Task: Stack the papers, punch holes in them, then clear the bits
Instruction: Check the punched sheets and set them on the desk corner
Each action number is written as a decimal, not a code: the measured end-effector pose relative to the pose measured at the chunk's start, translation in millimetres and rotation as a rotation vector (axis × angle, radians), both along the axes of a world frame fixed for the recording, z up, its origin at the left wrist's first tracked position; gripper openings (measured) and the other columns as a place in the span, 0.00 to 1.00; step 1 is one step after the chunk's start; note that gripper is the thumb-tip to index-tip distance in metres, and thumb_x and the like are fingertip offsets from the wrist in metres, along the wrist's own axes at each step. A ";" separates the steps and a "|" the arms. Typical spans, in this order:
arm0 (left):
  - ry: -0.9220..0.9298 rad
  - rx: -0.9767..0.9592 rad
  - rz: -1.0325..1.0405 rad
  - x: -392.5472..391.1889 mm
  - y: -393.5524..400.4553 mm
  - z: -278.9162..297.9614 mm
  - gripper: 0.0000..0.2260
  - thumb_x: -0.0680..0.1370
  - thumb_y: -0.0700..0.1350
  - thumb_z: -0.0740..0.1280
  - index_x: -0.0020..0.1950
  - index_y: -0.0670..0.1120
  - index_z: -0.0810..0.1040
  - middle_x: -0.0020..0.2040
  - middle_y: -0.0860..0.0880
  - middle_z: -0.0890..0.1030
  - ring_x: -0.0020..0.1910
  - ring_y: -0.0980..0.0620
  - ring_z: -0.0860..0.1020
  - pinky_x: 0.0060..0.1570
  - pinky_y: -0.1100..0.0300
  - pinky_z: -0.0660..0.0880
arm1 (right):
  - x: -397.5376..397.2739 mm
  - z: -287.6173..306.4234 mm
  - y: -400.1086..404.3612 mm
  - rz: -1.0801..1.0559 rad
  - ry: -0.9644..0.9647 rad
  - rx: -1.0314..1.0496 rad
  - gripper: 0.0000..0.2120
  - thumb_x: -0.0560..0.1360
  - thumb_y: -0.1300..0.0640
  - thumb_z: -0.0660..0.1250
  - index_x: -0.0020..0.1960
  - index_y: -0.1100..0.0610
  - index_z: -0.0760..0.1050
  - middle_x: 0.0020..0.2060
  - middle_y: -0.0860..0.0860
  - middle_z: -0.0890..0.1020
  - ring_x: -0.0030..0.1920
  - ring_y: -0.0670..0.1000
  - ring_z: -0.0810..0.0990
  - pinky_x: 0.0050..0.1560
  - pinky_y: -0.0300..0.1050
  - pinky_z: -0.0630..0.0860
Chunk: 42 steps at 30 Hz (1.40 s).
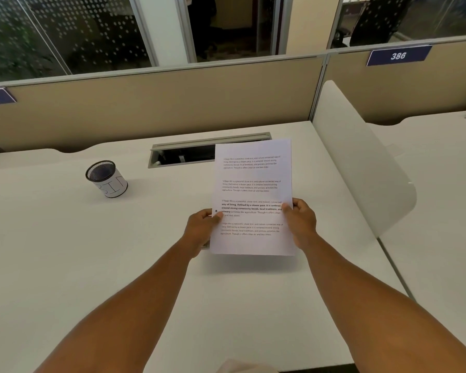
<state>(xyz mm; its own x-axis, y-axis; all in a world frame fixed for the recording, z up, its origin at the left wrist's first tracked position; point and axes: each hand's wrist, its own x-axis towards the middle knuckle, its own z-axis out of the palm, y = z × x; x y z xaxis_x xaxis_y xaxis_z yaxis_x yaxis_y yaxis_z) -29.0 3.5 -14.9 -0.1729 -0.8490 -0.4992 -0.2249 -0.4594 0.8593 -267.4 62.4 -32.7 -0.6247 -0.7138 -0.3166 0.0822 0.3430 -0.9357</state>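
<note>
Printed white papers (252, 184) are held up above the white desk (92, 251), their lower edge off the surface. My left hand (201, 230) grips the left edge, thumb on the front near a small dark hole in the margin. My right hand (301, 224) grips the right edge, thumb on the text. A sliver of a grey object, possibly the hole punch (205, 244), shows under the papers by my left hand; most of it is hidden.
A black mesh cup with a white label marked "BIN" (106, 179) stands at the left. An open cable slot (183, 154) lies behind the papers. A white curved divider (361, 170) bounds the desk on the right, a beige partition at the back.
</note>
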 end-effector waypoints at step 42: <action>0.082 -0.073 0.139 -16.5 -35.7 19.7 0.07 0.80 0.44 0.67 0.57 0.44 0.80 0.50 0.50 0.84 0.44 0.55 0.83 0.36 0.67 0.78 | -23.0 7.9 -1.1 0.085 -0.034 -0.060 0.07 0.76 0.59 0.66 0.54 0.55 0.78 0.49 0.52 0.85 0.49 0.55 0.83 0.54 0.53 0.80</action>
<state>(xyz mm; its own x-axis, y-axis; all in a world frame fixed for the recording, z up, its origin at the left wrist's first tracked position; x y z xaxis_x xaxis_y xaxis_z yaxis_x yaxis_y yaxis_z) -45.4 -32.2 4.8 -0.0892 -0.9011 -0.4243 -0.0915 -0.4168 0.9044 -290.4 61.3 -24.8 -0.5503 -0.7822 -0.2919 0.0873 0.2938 -0.9519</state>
